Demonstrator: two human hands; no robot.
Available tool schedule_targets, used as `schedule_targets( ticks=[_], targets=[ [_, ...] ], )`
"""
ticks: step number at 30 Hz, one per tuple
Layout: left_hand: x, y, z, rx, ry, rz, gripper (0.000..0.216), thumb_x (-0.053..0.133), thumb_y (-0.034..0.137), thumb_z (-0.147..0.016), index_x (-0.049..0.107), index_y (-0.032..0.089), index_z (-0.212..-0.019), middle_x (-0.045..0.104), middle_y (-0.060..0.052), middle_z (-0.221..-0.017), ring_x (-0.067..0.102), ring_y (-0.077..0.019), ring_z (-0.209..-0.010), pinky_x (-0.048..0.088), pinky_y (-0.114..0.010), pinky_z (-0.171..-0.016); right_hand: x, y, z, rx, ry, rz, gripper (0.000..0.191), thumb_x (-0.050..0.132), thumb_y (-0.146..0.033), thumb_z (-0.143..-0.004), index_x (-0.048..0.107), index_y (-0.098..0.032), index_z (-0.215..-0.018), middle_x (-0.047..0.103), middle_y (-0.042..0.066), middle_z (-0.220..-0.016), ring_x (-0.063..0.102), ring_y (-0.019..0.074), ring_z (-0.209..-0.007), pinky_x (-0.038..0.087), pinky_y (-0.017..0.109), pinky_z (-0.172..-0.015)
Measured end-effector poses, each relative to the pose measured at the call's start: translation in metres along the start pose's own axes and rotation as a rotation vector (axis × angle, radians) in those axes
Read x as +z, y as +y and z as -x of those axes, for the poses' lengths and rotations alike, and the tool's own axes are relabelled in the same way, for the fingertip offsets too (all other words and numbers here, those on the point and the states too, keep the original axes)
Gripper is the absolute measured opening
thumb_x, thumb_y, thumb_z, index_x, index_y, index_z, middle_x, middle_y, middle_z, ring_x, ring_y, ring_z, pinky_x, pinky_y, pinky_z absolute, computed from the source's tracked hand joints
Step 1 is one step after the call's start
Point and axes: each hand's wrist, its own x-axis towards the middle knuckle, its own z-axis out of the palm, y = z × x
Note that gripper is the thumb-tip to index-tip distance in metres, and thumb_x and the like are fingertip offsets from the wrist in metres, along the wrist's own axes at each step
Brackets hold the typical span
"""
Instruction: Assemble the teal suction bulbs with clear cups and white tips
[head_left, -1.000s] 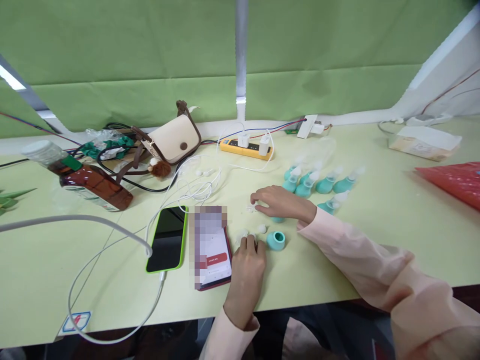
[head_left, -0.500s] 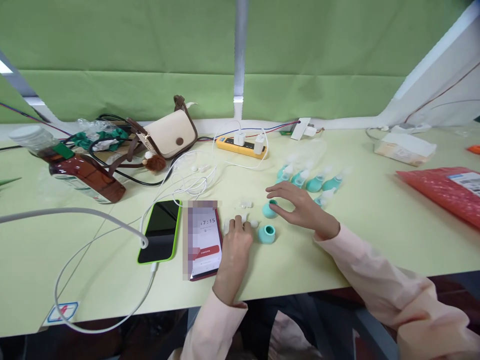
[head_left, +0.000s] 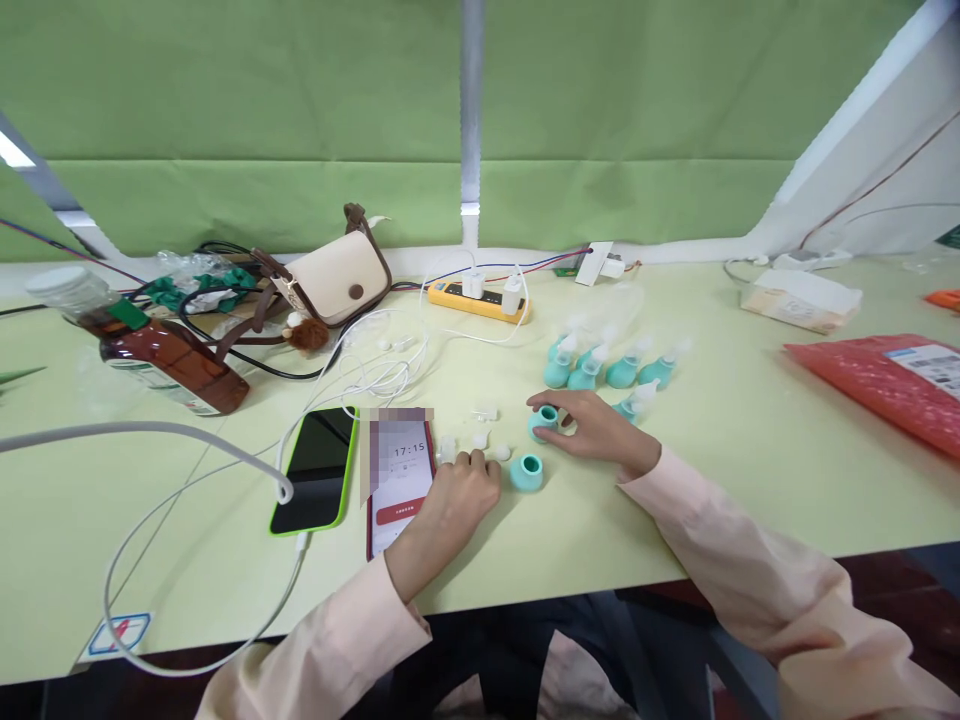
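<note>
My right hand (head_left: 600, 428) has its thumb and index finger around a teal rubber bulb (head_left: 537, 425) with an open round mouth, which sits on the table. A second open teal bulb (head_left: 526, 475) stands between my hands, nearer to the table's front edge. My left hand (head_left: 463, 492) is closed, palm down, beside the phone with the lit screen; its fingertips are hidden, so what they hold cannot be made out. Just beyond it lie small clear and white plastic pieces (head_left: 480, 439). Behind my right hand stand several teal bulbs with clear nozzles (head_left: 585, 375).
A lit phone (head_left: 397, 485) and a green-cased phone (head_left: 319, 470) lie to the left, with white cables around them. Farther back are a brown bottle (head_left: 176, 365), a cream handbag (head_left: 341, 280) and a yellow power strip (head_left: 480, 302). A red package (head_left: 877, 385) lies right.
My right hand has moved down and closed its thumb and index finger around the farther open bulb. My left hand has drawn back slightly toward me, uncovering some small plastic pieces.
</note>
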Motion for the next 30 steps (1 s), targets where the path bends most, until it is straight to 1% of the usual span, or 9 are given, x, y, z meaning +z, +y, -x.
schedule_targets(
  ticks=[4, 6, 11, 15, 20, 22, 24, 27, 30],
  targets=[
    [0.003, -0.004, -0.014, 0.045, 0.018, 0.002, 0.025, 0.050, 0.026, -0.085, 0.051, 0.013, -0.106, 0.056, -0.007, -0.102, 0.058, -0.0171, -0.084, 0.050, -0.035, -0.069, -0.001, 0.004, 0.002, -0.014, -0.028, 0.038, 0.031, 0.055, -0.033, -0.075, 0.057, -0.017, -0.102, 0.066, 0.007, -0.092, 0.062, 0.0200, -0.075, 0.048, 0.032, -0.066],
    [0.005, -0.006, -0.022, 0.046, 0.018, 0.001, 0.025, 0.050, 0.026, -0.085, 0.051, 0.013, -0.106, 0.056, -0.007, -0.102, 0.058, -0.0175, -0.085, 0.050, -0.035, -0.070, -0.001, 0.006, 0.002, -0.015, 0.000, 0.049, 0.033, 0.056, -0.035, -0.075, 0.056, -0.017, -0.103, 0.065, 0.008, -0.095, 0.061, 0.0212, -0.079, 0.048, 0.032, -0.067],
    [0.003, -0.012, -0.035, 0.014, 0.007, -0.002, 0.025, 0.050, 0.026, -0.084, 0.051, 0.013, -0.106, 0.056, -0.007, -0.104, 0.057, -0.0180, -0.086, 0.050, -0.036, -0.071, -0.006, 0.008, 0.003, -0.045, 0.118, 0.040, 0.028, 0.056, -0.034, -0.076, 0.056, -0.017, -0.098, 0.065, 0.007, -0.091, 0.061, 0.0179, -0.072, 0.048, 0.031, -0.063],
    [-0.013, -0.028, -0.031, 0.012, 0.016, 0.021, 0.024, 0.050, 0.026, -0.085, 0.052, 0.013, -0.105, 0.056, -0.007, -0.102, 0.058, -0.0173, -0.084, 0.050, -0.035, -0.070, -0.006, 0.003, 0.002, -0.114, 0.233, 0.011, 0.024, 0.056, -0.031, -0.076, 0.056, -0.017, -0.096, 0.064, 0.007, -0.087, 0.060, 0.0189, -0.079, 0.049, 0.032, -0.067],
    [-0.041, -0.060, -0.017, -0.043, 0.106, 0.073, 0.020, 0.049, 0.026, -0.085, 0.054, 0.012, -0.099, 0.058, -0.005, -0.095, 0.058, -0.0164, -0.081, 0.050, -0.035, -0.069, -0.001, -0.010, -0.001, -0.256, 0.345, -0.025, 0.019, 0.059, -0.025, -0.074, 0.056, -0.019, -0.091, 0.064, 0.005, -0.081, 0.059, 0.0172, -0.079, 0.051, 0.031, -0.067],
    [-0.046, -0.065, -0.013, -0.025, 0.137, 0.113, 0.020, 0.049, 0.027, -0.085, 0.055, 0.012, -0.097, 0.059, -0.005, -0.090, 0.058, -0.0163, -0.080, 0.049, -0.035, -0.069, -0.004, -0.012, -0.001, -0.293, 0.430, -0.022, 0.016, 0.059, -0.019, -0.072, 0.057, -0.019, -0.088, 0.063, 0.004, -0.079, 0.059, 0.0172, -0.079, 0.051, 0.032, -0.068],
    [-0.047, -0.061, -0.013, 0.053, 0.162, 0.166, 0.023, 0.049, 0.029, -0.085, 0.053, 0.013, -0.102, 0.059, -0.004, -0.088, 0.058, -0.0175, -0.082, 0.049, -0.036, -0.070, -0.010, -0.011, 0.000, -0.300, 0.570, -0.012, 0.016, 0.059, -0.012, -0.071, 0.057, -0.018, -0.085, 0.062, 0.004, -0.077, 0.059, 0.0177, -0.077, 0.051, 0.034, -0.067],
    [-0.038, -0.045, -0.021, 0.225, 0.177, 0.248, 0.029, 0.049, 0.027, -0.085, 0.049, 0.016, -0.111, 0.057, -0.006, -0.099, 0.055, -0.0198, -0.091, 0.048, -0.038, -0.074, -0.021, -0.002, 0.003, -0.282, 0.841, 0.019, 0.019, 0.057, -0.006, -0.068, 0.056, -0.019, -0.083, 0.060, 0.003, -0.075, 0.059, 0.0184, -0.073, 0.050, 0.036, -0.061],
    [-0.026, -0.033, -0.033, 0.329, 0.162, 0.301, 0.026, 0.049, 0.025, -0.085, 0.051, 0.015, -0.108, 0.055, -0.007, -0.106, 0.055, -0.0197, -0.092, 0.048, -0.039, -0.076, -0.031, 0.009, 0.008, -0.260, 1.054, 0.086, 0.017, 0.056, -0.007, -0.068, 0.055, -0.021, -0.077, 0.058, 0.002, -0.073, 0.058, 0.0192, -0.070, 0.047, 0.036, -0.056]
  ],
)
